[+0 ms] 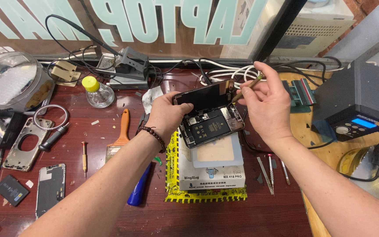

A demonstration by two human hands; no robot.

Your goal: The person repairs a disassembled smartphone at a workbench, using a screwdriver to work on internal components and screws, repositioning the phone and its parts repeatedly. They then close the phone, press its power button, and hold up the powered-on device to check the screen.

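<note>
While left hand (168, 115) props the lifted screen (203, 96), right hand (266, 103) brings a thin tool (247, 87) to its right edge.
Head view: opened phone (211, 125) lies mid-surface (110, 171) on a box; left fingers clamp screen's left edge, right fingers pinch tool, tip slanting down-left at the hinge side.

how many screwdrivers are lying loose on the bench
3, maybe more hidden. One small red-handled screwdriver lies left of the paintbrush; two slim screwdrivers lie right of the white box.
</note>
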